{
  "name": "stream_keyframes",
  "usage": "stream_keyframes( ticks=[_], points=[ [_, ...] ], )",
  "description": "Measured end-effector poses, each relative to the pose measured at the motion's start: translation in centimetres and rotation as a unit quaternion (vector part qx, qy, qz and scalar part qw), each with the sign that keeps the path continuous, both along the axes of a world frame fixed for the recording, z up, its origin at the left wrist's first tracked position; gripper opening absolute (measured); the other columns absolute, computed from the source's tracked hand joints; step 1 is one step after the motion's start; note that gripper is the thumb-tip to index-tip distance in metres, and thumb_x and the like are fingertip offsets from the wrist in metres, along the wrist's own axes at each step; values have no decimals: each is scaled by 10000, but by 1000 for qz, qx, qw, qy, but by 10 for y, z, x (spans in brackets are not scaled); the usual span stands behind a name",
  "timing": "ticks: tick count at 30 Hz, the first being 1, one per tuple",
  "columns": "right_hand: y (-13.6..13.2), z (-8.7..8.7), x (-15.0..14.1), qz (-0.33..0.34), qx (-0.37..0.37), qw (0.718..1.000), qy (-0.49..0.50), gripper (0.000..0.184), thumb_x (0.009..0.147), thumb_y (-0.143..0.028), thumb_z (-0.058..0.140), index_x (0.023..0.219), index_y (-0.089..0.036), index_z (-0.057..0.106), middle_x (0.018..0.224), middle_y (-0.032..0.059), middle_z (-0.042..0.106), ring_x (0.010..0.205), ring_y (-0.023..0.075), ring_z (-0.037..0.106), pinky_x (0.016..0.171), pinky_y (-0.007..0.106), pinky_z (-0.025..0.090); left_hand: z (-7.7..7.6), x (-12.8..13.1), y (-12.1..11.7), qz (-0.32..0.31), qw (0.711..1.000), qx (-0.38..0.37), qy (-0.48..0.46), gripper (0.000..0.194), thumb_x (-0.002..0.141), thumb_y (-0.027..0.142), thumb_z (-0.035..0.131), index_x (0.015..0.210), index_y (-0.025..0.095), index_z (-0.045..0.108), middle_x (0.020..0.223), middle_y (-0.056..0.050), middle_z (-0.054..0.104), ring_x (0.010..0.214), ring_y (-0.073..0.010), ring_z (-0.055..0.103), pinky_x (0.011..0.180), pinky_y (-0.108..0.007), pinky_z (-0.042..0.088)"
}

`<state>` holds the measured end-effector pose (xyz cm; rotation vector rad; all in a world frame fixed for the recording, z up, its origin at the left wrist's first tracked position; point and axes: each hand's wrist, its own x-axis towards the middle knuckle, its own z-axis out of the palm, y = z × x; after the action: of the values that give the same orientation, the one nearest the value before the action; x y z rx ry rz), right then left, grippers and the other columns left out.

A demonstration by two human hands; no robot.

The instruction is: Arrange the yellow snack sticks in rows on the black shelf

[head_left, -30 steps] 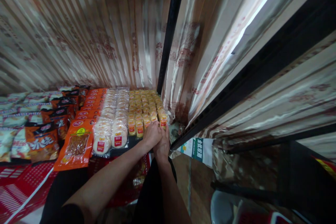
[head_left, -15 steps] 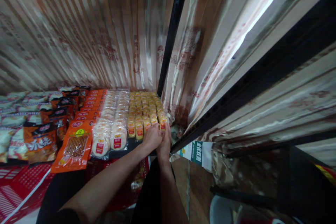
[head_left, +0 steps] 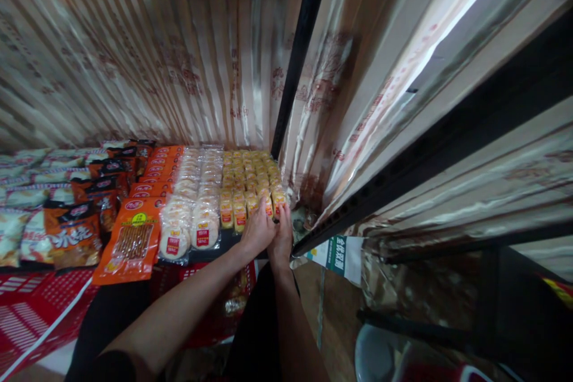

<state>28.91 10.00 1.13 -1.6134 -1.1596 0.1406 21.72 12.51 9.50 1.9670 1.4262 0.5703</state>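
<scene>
I see left hand [head_left: 258,230] and right hand [head_left: 282,236] together at an upright, oblong, yellow plastic-wrapped packet [head_left: 279,194], red label [head_left: 276,211] facing me; grip unclear.

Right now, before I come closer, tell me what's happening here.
A person's left hand and right hand are close together, touching the front right end of rows of small yellow packs. The rows sit on a dark shelf, with clear packs of round white discs to their left, then orange packs.

left hand [head_left: 258,231] shifted, fingers [head_left: 262,209] now higher
</scene>
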Motion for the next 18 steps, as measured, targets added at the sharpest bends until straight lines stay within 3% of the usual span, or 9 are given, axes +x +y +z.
stream_keyframes(
  ticks=[9,14,18],
  points=[
    [0,-8,2,7,-21,998,-62,513,886,-267,368,1391,-184,337,1455,151,331,1341,229,308,1054,474,324,-1,2,-1,-13,1000,5,13,602,817,144,382,1404,74,268,1235,-178,567,1108,-233,559,948,-340,440],
    [1,-10,3,9,6,999,-51,509,884,-267,372,1382,-167,348,1453,163,325,1335,226,319,1045,457,346,-4,1,0,-19,999,14,23,619,818,142,395,1415,88,243,1203,-165,592,1066,-219,586,932,-329,451],
    [2,-13,4,12,11,1000,-20,484,876,-280,368,1347,-172,400,1450,159,327,1277,222,398,1019,445,378,-3,0,-3,-30,999,31,3,596,823,140,393,1403,73,273,1288,-174,531,1131,-227,549,966,-334,435]
  ],
)
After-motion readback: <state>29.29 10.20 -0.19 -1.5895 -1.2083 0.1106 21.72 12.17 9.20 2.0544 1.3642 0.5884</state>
